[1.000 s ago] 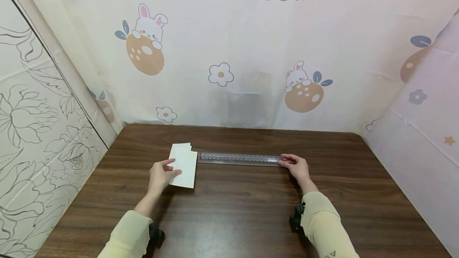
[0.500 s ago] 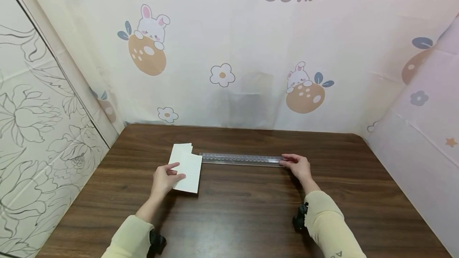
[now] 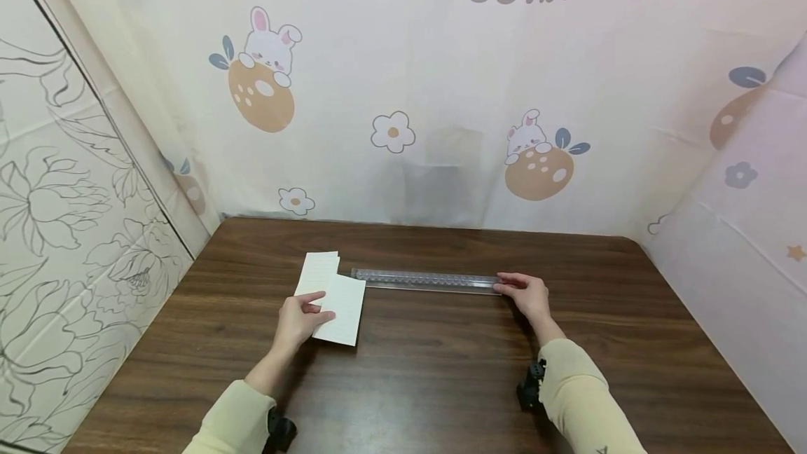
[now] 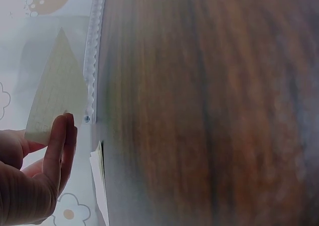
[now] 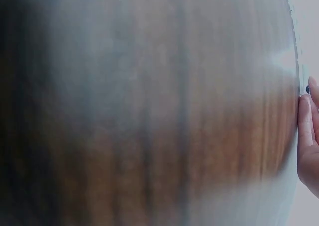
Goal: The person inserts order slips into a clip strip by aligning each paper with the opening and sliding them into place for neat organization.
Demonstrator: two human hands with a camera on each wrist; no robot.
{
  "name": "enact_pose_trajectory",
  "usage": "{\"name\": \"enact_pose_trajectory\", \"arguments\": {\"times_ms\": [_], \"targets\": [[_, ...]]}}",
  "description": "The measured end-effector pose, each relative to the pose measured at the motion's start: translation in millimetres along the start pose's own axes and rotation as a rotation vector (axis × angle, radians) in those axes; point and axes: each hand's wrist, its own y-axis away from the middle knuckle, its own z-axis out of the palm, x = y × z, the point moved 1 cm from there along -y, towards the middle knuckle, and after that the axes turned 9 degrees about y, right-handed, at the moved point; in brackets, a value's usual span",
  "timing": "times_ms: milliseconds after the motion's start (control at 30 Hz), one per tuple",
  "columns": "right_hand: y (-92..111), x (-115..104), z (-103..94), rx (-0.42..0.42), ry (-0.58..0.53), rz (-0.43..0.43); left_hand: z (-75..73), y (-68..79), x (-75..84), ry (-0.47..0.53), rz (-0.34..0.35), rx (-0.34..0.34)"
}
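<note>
Between thumb and fingers my left hand [image 3: 298, 322] pinches a white sheet of paper [image 3: 344, 310], lifted off the table and tilted, as the left wrist view shows. More white paper [image 3: 319, 272] lies on the table just behind it, partly covered by the held sheet. A long clear plastic ruler [image 3: 429, 281] lies flat across the table, its left end beside the papers. My right hand [image 3: 528, 296] holds the ruler's right end between thumb and fingers. Only part of the right hand [image 5: 309, 141] shows in the right wrist view.
The brown wood-grain table [image 3: 403, 370] has its back edge against a hanging cloth [image 3: 441, 90] printed with rabbits and flowers. More printed cloth [image 3: 69, 195] hangs along the left side. A dark wrist camera [image 3: 531, 385] sits by the right sleeve.
My left hand has moved right and a little nearer with the pinched sheet, uncovering more of the paper behind. My right hand stays at the ruler's end; the view has shifted slightly.
</note>
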Motion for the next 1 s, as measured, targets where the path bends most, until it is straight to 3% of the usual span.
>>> {"name": "enact_pose_trajectory", "arguments": {"times_ms": [1000], "targets": [[0.5, 0.1, -3.1, -0.054, -0.065, 0.064, 14.3, -7.1, -2.5, 0.02, -0.084, -0.038]]}}
